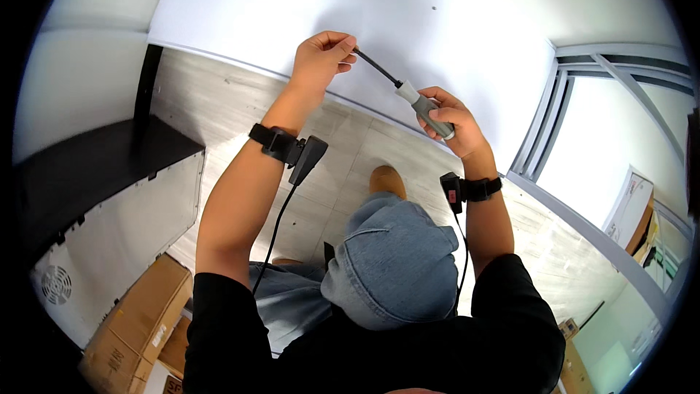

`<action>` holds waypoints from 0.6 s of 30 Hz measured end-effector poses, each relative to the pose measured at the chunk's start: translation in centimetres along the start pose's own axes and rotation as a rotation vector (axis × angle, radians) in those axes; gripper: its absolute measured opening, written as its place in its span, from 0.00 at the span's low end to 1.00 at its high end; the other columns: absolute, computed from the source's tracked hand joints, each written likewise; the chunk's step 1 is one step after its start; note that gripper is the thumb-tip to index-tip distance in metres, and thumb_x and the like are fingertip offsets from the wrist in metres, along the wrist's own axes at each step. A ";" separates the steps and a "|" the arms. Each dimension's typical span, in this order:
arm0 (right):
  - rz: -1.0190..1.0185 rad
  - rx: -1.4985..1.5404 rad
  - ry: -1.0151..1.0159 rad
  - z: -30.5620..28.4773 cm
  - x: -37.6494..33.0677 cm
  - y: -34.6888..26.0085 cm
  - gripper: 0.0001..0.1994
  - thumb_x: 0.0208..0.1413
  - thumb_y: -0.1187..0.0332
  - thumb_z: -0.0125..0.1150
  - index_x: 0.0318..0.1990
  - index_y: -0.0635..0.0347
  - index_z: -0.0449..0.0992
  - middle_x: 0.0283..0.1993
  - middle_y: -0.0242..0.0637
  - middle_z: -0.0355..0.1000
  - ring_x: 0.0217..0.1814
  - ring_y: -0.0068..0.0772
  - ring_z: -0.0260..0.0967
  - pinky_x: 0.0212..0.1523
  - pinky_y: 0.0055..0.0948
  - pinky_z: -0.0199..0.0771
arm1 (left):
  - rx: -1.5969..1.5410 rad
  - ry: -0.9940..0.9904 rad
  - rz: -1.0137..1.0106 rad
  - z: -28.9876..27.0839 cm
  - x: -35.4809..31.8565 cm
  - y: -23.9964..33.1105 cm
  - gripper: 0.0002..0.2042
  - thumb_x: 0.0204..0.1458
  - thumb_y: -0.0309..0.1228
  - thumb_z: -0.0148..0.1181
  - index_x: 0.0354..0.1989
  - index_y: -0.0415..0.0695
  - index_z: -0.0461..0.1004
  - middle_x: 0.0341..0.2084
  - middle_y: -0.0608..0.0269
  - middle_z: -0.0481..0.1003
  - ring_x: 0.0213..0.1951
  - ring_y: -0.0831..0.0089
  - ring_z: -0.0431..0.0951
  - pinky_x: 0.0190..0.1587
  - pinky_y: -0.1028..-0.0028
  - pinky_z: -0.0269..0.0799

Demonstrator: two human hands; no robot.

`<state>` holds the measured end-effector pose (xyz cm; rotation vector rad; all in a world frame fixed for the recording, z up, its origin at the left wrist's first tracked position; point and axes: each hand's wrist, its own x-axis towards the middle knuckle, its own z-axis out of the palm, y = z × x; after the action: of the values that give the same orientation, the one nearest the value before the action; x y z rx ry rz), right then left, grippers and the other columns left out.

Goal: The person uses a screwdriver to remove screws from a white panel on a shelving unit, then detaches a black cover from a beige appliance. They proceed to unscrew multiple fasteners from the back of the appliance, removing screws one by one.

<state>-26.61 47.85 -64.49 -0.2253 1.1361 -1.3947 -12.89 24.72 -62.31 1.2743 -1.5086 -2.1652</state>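
Note:
A screwdriver (409, 93) with a grey and white handle and a dark shaft is held up over the white tabletop's near edge, slanting from upper left to lower right. The fingertips of my left hand (321, 58) pinch the shaft's tip, so its end and anything else between them are hidden. My right hand (461, 128) is closed around the handle, its thumb lying along the side. On the white tabletop (255, 7), beyond the tool, lies a small dark speck (434, 8), too small to name.
At left stand a black bench top (87, 175) over a white vented cabinet and cardboard boxes (138, 314). A grey metal frame (543, 131) borders the table at right. Black wrist straps (275, 143) carry small black devices with cables hanging beside my legs.

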 end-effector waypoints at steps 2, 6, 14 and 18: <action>-0.016 0.051 0.079 -1.4 -0.6 0.9 0.20 0.46 0.67 0.57 0.49 0.63 0.69 0.27 0.36 0.69 0.21 0.21 0.61 0.20 0.19 0.59 | -0.003 -0.005 -0.027 1.7 1.9 -1.2 0.07 0.55 0.33 0.60 0.37 0.44 0.75 0.30 0.66 0.76 0.33 0.78 0.75 0.37 0.78 0.71; -0.052 0.193 0.272 -3.8 -1.8 2.5 0.20 0.47 0.67 0.55 0.50 0.61 0.68 0.27 0.38 0.69 0.23 0.25 0.62 0.23 0.22 0.60 | 0.382 0.094 0.251 5.1 5.6 -3.7 0.08 0.52 0.32 0.62 0.36 0.41 0.78 0.28 0.66 0.77 0.32 0.76 0.75 0.37 0.77 0.70; -0.111 0.223 0.463 -4.8 -1.2 3.6 0.20 0.49 0.68 0.52 0.52 0.59 0.67 0.29 0.40 0.68 0.25 0.28 0.63 0.25 0.24 0.61 | 0.809 0.122 0.784 10.0 10.1 -6.0 0.04 0.46 0.27 0.63 0.31 0.44 0.81 0.27 0.62 0.78 0.32 0.67 0.74 0.36 0.71 0.70; -0.125 0.208 0.491 -4.8 -0.9 3.8 0.20 0.49 0.68 0.51 0.52 0.59 0.66 0.30 0.40 0.69 0.26 0.28 0.63 0.26 0.24 0.62 | 0.869 0.111 0.806 10.3 10.9 -5.6 0.04 0.47 0.28 0.62 0.30 0.45 0.81 0.27 0.64 0.78 0.32 0.67 0.73 0.35 0.70 0.69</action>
<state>-27.43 51.83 -69.22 0.2119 1.3778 -1.7220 -25.53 27.58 -71.78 0.6795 -2.4479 -0.9321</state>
